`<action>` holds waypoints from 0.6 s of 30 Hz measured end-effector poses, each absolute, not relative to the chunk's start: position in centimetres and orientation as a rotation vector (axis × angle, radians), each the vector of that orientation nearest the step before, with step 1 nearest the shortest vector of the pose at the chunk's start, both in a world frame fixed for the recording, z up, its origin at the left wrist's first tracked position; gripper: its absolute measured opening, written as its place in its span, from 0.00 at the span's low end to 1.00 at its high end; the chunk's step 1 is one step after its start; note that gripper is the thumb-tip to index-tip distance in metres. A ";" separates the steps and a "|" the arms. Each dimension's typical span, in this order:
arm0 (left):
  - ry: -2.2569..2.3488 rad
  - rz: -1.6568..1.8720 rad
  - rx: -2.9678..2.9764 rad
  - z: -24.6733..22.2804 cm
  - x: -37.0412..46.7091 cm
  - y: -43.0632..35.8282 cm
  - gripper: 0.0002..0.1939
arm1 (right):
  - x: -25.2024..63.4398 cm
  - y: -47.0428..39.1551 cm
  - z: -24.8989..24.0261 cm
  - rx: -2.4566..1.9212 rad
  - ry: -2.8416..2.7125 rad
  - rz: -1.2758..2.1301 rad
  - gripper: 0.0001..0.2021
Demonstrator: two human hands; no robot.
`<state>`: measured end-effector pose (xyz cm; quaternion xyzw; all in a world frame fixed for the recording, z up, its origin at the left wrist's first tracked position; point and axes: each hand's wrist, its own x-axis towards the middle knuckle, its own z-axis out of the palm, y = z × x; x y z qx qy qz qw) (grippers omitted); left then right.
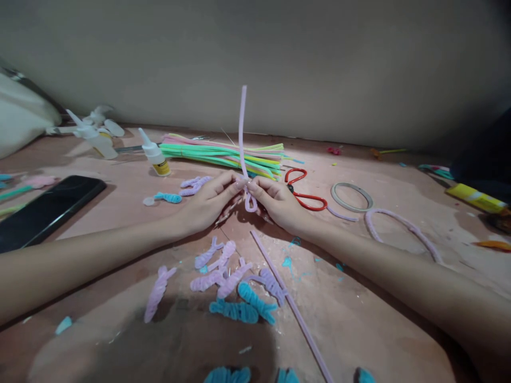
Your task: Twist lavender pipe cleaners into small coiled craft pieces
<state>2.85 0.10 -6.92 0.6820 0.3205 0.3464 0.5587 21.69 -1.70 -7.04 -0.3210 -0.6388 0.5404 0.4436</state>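
Observation:
A lilac pipe cleaner [242,133] stands upright between my two hands, its lower end bent into a small loop. My left hand [217,199] pinches it from one side, thumb and fingertip at the top of the loop. From the other side my right hand [275,199] grips the same spot, its thumb against the stem. Below them a straight lilac pipe cleaner [295,311] lies slanting across the table. Beside it rest several wound pieces, among them a pink one [235,279], a purple one [271,286] and a blue one [235,310].
Behind my hands lies a bundle of pipe cleaners [219,155]. Red-handled scissors [309,201] and a tape ring [351,197] are on the right. To the left are a glue bottle [155,155], a second bottle [99,141] and a black phone [51,207]. A wall [319,69] rises behind.

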 end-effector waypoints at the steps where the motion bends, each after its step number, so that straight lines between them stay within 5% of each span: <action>1: 0.752 0.813 1.594 -6.9 2.8 0.1 0.19 | 21.7 -1.7 -7.0 -0.783 -1.595 1.341 0.21; 10: 0.889 0.875 2.153 -6.2 3.0 -0.5 0.24 | 21.5 -2.0 -7.2 -0.921 -1.610 1.248 0.23; 18: 0.628 0.816 1.592 -6.4 3.5 -0.2 0.24 | 21.8 -1.5 -7.3 -0.635 -1.470 1.557 0.21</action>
